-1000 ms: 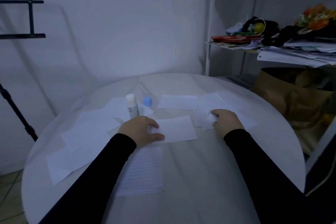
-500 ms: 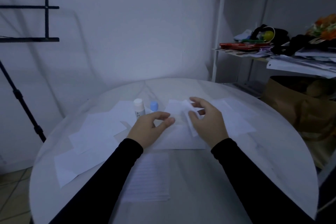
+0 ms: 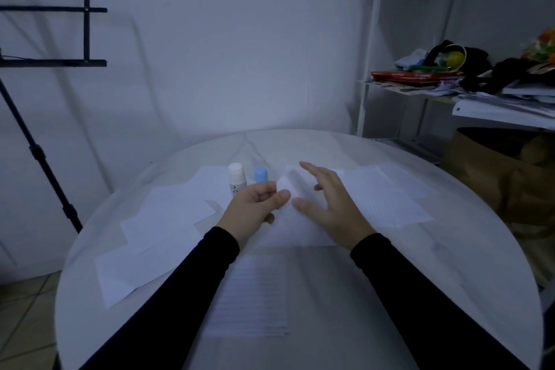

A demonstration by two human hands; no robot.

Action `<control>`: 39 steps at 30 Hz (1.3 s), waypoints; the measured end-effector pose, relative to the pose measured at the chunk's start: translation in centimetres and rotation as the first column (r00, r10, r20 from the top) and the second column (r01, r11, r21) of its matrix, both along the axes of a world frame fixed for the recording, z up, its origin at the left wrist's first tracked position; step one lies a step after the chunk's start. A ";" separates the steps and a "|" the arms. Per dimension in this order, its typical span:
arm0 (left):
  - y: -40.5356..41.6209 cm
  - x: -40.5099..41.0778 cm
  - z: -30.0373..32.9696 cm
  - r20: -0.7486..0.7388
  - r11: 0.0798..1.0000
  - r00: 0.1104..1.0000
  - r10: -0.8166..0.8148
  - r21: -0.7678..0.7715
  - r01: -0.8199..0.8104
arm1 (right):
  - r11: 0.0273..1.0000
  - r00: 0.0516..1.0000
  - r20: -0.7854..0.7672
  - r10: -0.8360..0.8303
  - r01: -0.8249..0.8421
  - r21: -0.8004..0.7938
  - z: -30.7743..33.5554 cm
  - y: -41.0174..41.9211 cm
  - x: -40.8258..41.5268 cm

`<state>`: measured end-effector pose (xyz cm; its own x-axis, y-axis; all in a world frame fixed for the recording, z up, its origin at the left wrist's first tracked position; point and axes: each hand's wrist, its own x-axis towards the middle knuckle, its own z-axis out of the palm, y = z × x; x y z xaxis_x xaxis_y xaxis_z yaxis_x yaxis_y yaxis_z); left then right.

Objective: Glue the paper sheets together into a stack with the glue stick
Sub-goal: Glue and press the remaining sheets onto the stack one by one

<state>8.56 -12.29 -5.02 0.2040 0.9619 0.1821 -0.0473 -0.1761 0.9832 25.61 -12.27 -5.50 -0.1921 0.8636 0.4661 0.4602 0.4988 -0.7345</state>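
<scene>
White, thin paper sheet [image 3: 289, 186] pinched by left hand [image 3: 255, 204]; right hand [image 3: 330, 204] flat.

Dim bluish light, soft blur, wide-angle bending

Both arms reach forward in long black sleeves. The left hand [image 3: 253, 209] has its fingers curled in, with the thumb and first finger close together, maybe pinching something thin, but the blur makes that hard to tell. The right hand [image 3: 329, 204] lies flat, palm down, fingers spread and straight. The hands are close together.
</scene>
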 end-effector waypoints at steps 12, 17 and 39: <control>1.2 0.0 0.0 -0.251 0.917 0.885 0.392 0.179 -0.355 | 0.882 0.885 -0.153 -0.440 0.394 -0.258 -0.5 1.7 3.8; 2.4 0.4 -0.1 -0.517 0.859 0.697 0.496 0.413 -0.305 | 0.852 0.896 -0.060 -0.441 0.396 -0.343 -1.0 1.6 5.1; 3.1 0.3 -1.7 -0.822 0.905 0.379 0.424 0.369 -0.212 | 0.822 0.788 0.391 -0.475 0.556 -0.121 -2.2 2.7 4.3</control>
<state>8.82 -9.22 -6.71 0.0379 0.9632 0.2663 0.9050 -0.1461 0.3996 29.93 -9.57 -7.68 0.2056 0.9473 0.2458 0.8341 -0.0382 -0.5502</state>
